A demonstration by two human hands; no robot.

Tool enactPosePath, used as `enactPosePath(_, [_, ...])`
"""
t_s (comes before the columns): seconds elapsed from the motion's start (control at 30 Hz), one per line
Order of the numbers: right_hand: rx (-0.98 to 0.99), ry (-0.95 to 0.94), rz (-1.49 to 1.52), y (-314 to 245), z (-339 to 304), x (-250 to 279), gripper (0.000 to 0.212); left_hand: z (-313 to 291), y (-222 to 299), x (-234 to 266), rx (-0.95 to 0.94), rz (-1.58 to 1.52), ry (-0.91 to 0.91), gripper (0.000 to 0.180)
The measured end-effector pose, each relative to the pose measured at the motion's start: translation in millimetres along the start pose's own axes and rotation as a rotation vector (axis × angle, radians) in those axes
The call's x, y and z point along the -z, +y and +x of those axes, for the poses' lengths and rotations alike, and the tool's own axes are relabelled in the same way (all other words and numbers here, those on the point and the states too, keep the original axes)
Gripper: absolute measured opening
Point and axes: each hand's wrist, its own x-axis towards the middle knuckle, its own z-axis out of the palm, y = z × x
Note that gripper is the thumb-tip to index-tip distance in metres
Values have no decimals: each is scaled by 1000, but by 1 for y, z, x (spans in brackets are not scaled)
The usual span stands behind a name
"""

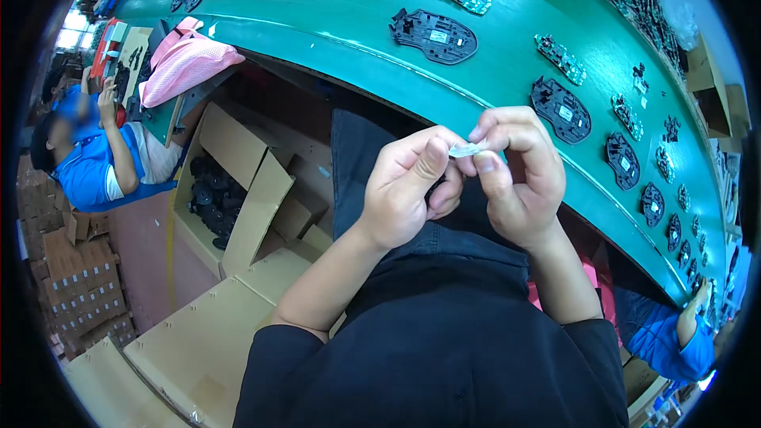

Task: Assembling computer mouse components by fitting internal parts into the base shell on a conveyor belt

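We've got a small pale strip (466, 149) pinched between both hands over our lap, just short of the green belt (349, 8). Left hand (408, 186) closed on its left end w/ thumb + forefinger; right hand (515, 170) closed on the right end. Looks like early-stage work: strip not yet on any part, and the black shells (434, 35) on the belt lie untouched. Strip's long axis runs roughly left-right, slightly up to the right. Which face is up, we can't tell.

Both hands raised together, left hand (408, 190) and right hand (515, 178) fingertips pinched.
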Motion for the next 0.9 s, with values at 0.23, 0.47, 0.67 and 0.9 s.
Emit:
enactPosePath(0.23, [-136,-207,40,-9,8,9,11,-6,31,15,-176,684,-31,23])
enactPosePath(0.47, [-442,-194,144,-10,12,-7,17,1,37,32,-135,766,29,11])
enactPosePath(0.67, [-222,-207,-33,9,21,-17,22,5,37,41,-126,804,84,11])
enactPosePath(0.9, [-231,-256,-69,23,29,-25,22,21,68,66,-116,1001,41,11])
